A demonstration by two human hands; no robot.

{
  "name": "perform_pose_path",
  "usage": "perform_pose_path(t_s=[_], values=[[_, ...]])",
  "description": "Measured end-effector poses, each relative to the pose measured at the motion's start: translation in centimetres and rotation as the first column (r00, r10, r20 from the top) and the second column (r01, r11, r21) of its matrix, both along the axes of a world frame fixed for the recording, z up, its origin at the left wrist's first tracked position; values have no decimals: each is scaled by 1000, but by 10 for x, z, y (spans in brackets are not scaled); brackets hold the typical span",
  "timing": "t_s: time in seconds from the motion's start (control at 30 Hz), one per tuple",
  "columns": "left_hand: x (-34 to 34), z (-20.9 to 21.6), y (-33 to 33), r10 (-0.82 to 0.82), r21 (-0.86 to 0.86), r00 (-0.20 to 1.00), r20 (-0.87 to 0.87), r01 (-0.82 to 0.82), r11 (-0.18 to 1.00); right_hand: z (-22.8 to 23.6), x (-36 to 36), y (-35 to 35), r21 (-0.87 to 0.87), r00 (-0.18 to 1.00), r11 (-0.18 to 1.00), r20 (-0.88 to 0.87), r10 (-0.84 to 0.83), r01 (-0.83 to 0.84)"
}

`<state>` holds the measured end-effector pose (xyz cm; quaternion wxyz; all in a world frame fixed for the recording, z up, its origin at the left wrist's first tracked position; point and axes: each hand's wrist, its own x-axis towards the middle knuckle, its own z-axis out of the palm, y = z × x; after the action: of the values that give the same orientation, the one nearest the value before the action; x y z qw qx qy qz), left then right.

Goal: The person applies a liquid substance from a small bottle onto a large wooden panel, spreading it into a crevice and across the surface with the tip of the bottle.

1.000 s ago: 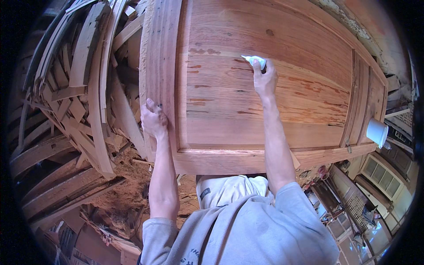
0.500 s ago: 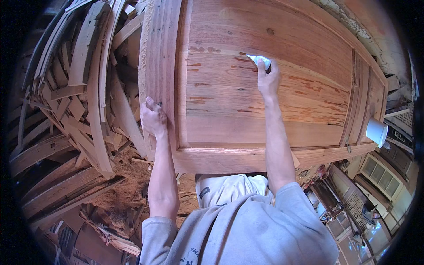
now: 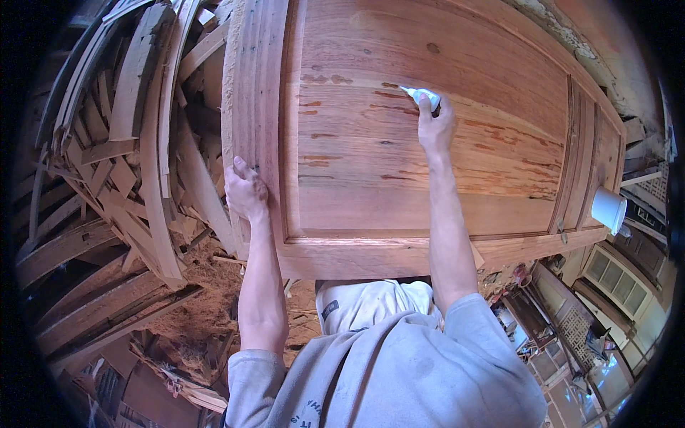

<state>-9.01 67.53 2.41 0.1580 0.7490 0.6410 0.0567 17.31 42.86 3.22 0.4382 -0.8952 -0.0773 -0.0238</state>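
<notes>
A large panelled wooden door (image 3: 371, 210) lies flat in front of me. My right hand (image 3: 437, 130) pinches a small white squeeze bottle (image 3: 427, 99) over the door's main panel. Its thin nozzle points left, close to the end of a short wet-looking brown streak (image 3: 390, 85). More dark, shiny streaks (image 3: 499, 134) run along the grain across the panel. At the door's left edge, my left hand (image 3: 246, 191) is closed round the rim, with some fingertips hidden.
A white tub (image 3: 609, 211) stands on the door's right end. Stacked timber offcuts (image 3: 135, 85) crowd the left side. Shavings (image 3: 196, 278) cover the ground below. Leaning at the lower right is a white-framed window panel (image 3: 617, 282), among assorted clutter.
My right hand and the bottle have shifted slightly to the right. The brown streak by the nozzle is longer. My left hand keeps its hold on the door edge.
</notes>
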Motion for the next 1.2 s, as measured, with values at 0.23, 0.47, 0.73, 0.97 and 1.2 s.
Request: perform_pose_path(t_s=[0.23, 0.47, 0.73, 0.97, 1.2], values=[[0, 1, 1, -9, 1, 1000, -9, 9, 1000, 0, 1, 1, -11, 999, 1000, -34, -17, 16], [-1, -3, 1, -3, 17, 1000, -11, 3, 1000, -1, 2, 0, -3, 999, 999, -36, -32, 32], [1, 1, 0, 19, -16, 999, -33, -19, 1000, 1, 1, -9, -13, 998, 999, -46, -43, 42], [-1, -2, 2, 8, -11, 999, -34, -9, 1000, 1, 2, -12, -64, 997, 996, -31, -70, 68], [2, 3, 0, 15, -36, 999, -40, -17, 999, -3, 4, -11, -51, 997, 996, -17, -69, 68]])
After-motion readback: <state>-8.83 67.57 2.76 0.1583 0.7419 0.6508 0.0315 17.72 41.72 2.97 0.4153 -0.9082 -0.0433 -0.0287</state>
